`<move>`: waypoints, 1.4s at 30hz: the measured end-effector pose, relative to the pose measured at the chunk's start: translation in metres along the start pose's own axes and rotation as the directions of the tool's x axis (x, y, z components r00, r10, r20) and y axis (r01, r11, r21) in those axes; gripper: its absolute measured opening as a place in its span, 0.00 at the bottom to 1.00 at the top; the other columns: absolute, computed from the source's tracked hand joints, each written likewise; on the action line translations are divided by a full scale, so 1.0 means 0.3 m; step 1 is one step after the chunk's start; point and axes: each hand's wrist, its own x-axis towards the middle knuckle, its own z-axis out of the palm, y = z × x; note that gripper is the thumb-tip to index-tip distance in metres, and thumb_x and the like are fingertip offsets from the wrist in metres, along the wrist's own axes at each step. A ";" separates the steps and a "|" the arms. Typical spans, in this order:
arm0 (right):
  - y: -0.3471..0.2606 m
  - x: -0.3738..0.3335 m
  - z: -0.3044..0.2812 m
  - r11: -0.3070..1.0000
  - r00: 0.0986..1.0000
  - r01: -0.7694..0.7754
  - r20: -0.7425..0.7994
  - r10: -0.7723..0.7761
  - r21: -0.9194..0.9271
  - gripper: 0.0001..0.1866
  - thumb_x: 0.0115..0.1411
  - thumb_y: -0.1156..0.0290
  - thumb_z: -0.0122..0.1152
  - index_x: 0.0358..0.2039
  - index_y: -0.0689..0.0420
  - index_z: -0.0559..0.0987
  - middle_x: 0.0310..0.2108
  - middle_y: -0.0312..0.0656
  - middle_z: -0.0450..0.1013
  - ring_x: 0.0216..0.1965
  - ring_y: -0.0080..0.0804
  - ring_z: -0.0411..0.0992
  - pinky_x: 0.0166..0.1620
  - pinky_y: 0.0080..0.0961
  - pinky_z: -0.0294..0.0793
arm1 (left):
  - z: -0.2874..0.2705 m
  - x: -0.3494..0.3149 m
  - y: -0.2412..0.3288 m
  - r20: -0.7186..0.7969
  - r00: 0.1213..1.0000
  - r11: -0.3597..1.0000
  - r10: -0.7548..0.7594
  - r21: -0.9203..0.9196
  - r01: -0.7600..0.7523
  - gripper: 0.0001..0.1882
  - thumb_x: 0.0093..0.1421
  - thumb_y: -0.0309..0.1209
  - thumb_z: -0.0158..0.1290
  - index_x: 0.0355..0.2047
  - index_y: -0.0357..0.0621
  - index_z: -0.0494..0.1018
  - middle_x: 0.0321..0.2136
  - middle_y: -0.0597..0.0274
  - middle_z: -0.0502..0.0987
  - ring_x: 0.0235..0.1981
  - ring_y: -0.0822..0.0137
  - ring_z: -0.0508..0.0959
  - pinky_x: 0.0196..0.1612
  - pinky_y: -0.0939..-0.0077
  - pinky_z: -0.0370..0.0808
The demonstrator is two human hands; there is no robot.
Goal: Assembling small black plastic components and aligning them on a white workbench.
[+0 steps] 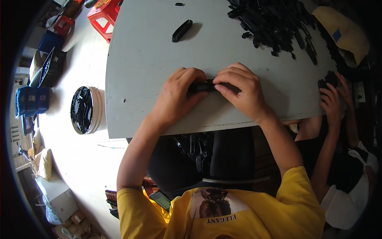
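Note:
Over the near middle of the grey table (147, 51), my two hands meet on one elongated black plastic part (202, 87). My left hand (179, 91) is closed round the part's left end, thumb on the near side. At the other end, my right hand (240, 85) pinches it between thumb and fingers. Both hands hide much of the part, so its exact kind cannot be made out. A similar long black part (182, 31) lies alone farther off, and a small black piece (180, 4) sits beyond it.
A large heap of black parts (274, 24) covers the far right of the table. At the right edge, a co-worker's hands (332, 97) hold black pieces. On the floor at left stands a white bucket (95, 109) of black parts; a red stool (104, 18) is behind.

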 end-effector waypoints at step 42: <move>0.311 0.172 -0.251 0.822 0.923 0.055 0.343 0.175 -0.567 0.14 0.53 0.83 0.56 0.39 0.56 0.79 0.33 0.41 0.73 0.34 0.42 0.75 0.38 0.32 0.74 | -0.072 0.256 -0.181 -0.216 0.947 0.900 -0.238 0.317 0.298 0.13 0.55 0.29 0.56 0.42 0.49 0.77 0.40 0.64 0.76 0.40 0.59 0.78 0.41 0.66 0.75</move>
